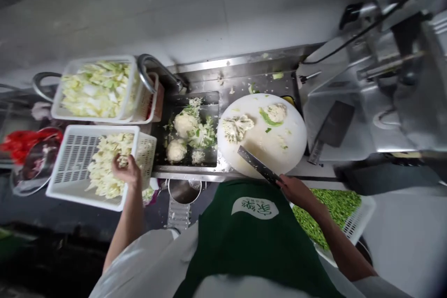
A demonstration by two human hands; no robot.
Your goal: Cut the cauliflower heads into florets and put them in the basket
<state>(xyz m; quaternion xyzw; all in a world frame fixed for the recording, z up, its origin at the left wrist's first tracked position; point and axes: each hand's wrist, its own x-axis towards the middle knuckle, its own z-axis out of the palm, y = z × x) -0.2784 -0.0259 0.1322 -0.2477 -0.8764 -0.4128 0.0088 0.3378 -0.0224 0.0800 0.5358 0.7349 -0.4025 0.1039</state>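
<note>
My left hand [128,170] is over a white slotted basket [75,160], its fingers curled round a small cauliflower floret. Cut cauliflower florets [104,170] are heaped in the basket below it. In my right hand [289,187] is the handle of a cleaver [258,164], its blade tilted over the near edge of the round white cutting board [256,142] and flecked with crumbs. On the board lie a cut cauliflower piece [237,128] and another one with a green leaf [275,114].
Whole cauliflower heads [185,124] and scraps sit in the sink [218,102]. A tub of chopped cabbage [98,88] stands behind the basket. A second cleaver [335,123] lies right of the board. Chopped greens [328,209] fill a basket below my right arm. A steel pot [185,191] stands below the counter edge.
</note>
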